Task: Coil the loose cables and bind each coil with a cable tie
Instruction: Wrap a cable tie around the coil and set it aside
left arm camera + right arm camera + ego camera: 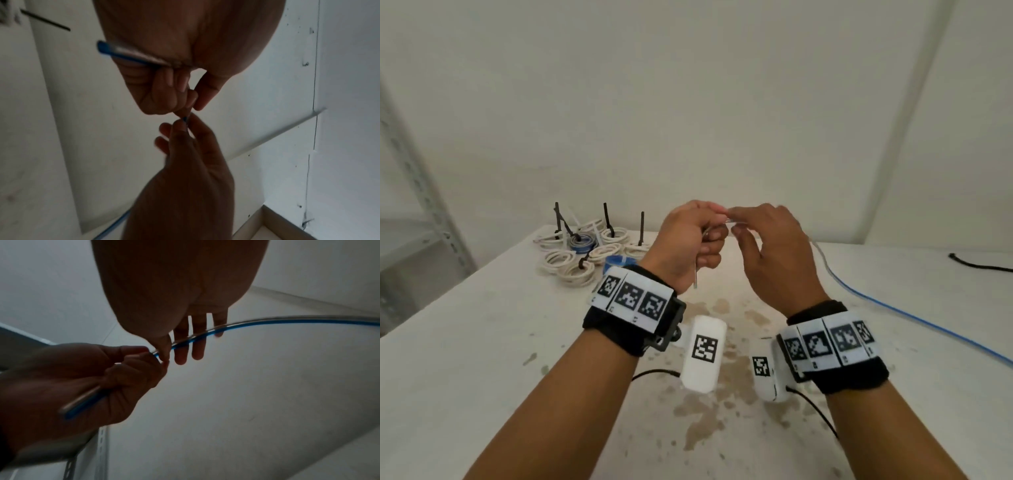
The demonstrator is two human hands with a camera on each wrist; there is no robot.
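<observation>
Blue cable (236, 325) pinched by both hands, free end visible in wrist views

My arms are bare to the wrist. On each I wear a black fabric wristband (616, 329) wrapped with a strip of white cards printed with black square codes (633, 298). A rounded white plastic camera pod (703, 353) bearing one such code hangs from a black bracket (671, 325), trailing a thin black wire (654, 372).
</observation>
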